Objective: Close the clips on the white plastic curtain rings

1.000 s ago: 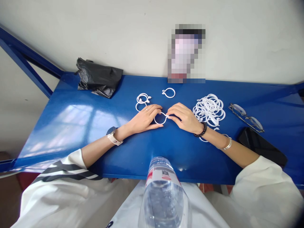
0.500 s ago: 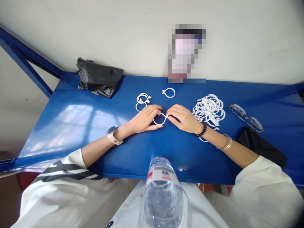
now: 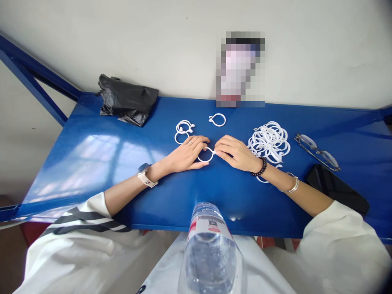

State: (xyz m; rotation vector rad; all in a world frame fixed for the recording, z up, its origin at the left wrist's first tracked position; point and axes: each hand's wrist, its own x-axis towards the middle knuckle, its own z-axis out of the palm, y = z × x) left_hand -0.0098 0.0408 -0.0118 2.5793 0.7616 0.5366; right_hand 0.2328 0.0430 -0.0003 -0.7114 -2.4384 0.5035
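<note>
Between my hands, low over the blue table, is a white plastic curtain ring [image 3: 206, 161] with a small tab on its right side. My left hand [image 3: 185, 157] curls round its left part, thumb below and fingers above. At the tab, the thumb and fingers of my right hand [image 3: 234, 153] are pinched together, partly hiding it. A few similar rings [image 3: 181, 143] lie just beyond my left hand. One single ring [image 3: 225, 119] rests farther back in the middle. To the right of my right hand is a heap of white rings [image 3: 271, 139].
A black plastic bag [image 3: 128, 100] lies at the back left. Eyeglasses [image 3: 318, 152] and a black phone [image 3: 337, 190] are at the right. A clear water bottle [image 3: 211, 253] stands upright in front of my body. A blurred-out object [image 3: 237, 69] leans against the wall.
Hardly anything differs. Both hands keep their places on the curtain ring, which has shifted very slightly toward me.
</note>
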